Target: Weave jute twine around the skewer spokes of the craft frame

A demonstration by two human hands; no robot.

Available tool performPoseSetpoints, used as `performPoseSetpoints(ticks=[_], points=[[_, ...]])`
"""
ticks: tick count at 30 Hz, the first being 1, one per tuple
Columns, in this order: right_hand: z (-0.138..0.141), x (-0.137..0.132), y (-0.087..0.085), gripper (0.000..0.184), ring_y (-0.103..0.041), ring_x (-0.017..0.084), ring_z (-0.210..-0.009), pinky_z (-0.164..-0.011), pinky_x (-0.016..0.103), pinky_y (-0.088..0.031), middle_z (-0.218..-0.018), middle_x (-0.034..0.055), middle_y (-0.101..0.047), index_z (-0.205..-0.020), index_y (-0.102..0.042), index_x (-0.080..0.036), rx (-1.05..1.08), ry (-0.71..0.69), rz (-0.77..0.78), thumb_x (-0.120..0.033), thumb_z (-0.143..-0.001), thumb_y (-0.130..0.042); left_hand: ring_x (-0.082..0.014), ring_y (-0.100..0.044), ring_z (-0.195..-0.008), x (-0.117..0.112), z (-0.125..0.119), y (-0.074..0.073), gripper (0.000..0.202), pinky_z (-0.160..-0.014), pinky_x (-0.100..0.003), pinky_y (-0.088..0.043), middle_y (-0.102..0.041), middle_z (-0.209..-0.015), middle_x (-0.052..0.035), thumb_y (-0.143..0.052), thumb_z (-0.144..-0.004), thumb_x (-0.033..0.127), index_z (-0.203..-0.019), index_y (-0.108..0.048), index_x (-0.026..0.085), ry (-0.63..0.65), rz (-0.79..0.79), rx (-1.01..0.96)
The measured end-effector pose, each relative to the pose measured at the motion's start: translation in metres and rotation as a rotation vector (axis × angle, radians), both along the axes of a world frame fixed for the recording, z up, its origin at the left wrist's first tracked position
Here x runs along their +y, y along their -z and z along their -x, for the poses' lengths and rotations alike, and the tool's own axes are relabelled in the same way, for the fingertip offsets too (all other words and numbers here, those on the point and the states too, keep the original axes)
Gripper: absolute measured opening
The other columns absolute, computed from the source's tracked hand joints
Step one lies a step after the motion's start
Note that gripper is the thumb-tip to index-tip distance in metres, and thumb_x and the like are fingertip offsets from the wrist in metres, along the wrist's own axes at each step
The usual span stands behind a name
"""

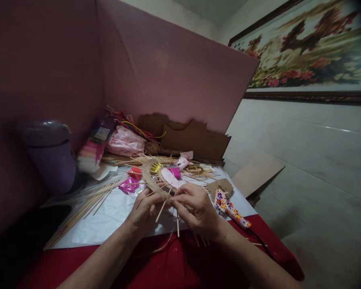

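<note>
A round piece made of a jute-twine ring (149, 176) and thin wooden sticks that stick out like rays is held up over the table's front. At its centre sits a white-pink dotted disc (169, 177) with a twine edge. My left hand (147, 210) is closed around the near left part of the ring. The fingers of my right hand (192, 206) pinch the ring's near edge, close to the left fingertips. Exactly what lies between the right fingertips is hidden. A loose strand of twine (165, 247) hangs below, over the red cloth.
A glue gun (233, 212) in flowered wrapping rests by a cardboard piece (221, 188) at right. Bundled sticks (87, 204) lie at left near a purple bin (52, 160). Magenta packets (128, 185), dotted fabric (126, 140), a twine ball (152, 147) and cut cardboard (192, 140) are behind.
</note>
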State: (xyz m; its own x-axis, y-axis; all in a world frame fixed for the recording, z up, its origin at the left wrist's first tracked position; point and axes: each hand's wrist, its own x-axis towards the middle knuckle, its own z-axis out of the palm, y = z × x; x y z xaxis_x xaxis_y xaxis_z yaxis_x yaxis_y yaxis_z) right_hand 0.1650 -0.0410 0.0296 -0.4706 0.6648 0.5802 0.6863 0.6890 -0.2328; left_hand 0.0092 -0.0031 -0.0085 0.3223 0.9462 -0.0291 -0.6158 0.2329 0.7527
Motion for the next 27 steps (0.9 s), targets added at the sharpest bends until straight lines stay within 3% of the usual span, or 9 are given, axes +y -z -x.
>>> performPoseSetpoints(ticks=[7, 13, 20, 27], points=[[0.0038, -0.0020, -0.0005, 0.019, -0.051, 0.018, -0.080, -0.070, 0.032, -0.039, -0.085, 0.0062, -0.060, -0.090, -0.067, -0.018, -0.121, -0.026, -0.026, -0.020, -0.082, -0.050, -0.0166, -0.065, -0.070, -0.0006, 0.0001, 0.0005, 0.053, -0.065, -0.026, -0.051, -0.071, -0.082, -0.0058, -0.065, -0.060, 0.005, -0.112, -0.057, 0.014, -0.022, 0.008, -0.003], [0.0014, 0.0022, 0.0029, 0.019, -0.051, 0.016, -0.075, -0.067, 0.030, -0.039, -0.080, 0.0056, -0.059, -0.087, -0.067, -0.018, 0.034, 0.015, -0.019, -0.018, -0.083, -0.048, -0.0180, -0.065, -0.069, -0.0001, -0.0001, -0.0012, 0.058, -0.065, -0.029, -0.052, -0.070, -0.080, -0.0059, -0.064, -0.062, 0.005, -0.118, -0.051, 0.013, -0.005, 0.011, 0.010], [0.0035, 0.0008, 0.0038, 0.020, -0.049, 0.018, -0.077, -0.068, 0.032, -0.037, -0.083, 0.0062, -0.059, -0.088, -0.068, -0.017, -0.120, -0.021, -0.044, -0.020, -0.081, -0.049, -0.0167, -0.064, -0.065, 0.0007, -0.0010, 0.0008, 0.058, -0.063, -0.028, -0.052, -0.069, -0.076, -0.0059, -0.061, -0.059, 0.000, -0.115, -0.051, 0.011, -0.021, 0.073, 0.032], [0.0004, 0.0010, 0.0035, 0.022, -0.049, 0.017, -0.079, -0.069, 0.031, -0.038, -0.084, 0.0065, -0.057, -0.092, -0.067, -0.017, -0.064, 0.028, -0.025, -0.019, -0.083, -0.047, -0.0161, -0.064, -0.062, 0.0005, -0.0022, -0.0028, 0.060, -0.063, -0.027, -0.052, -0.070, -0.074, -0.0060, -0.061, -0.058, 0.000, -0.116, -0.050, 0.011, -0.007, 0.062, 0.007]])
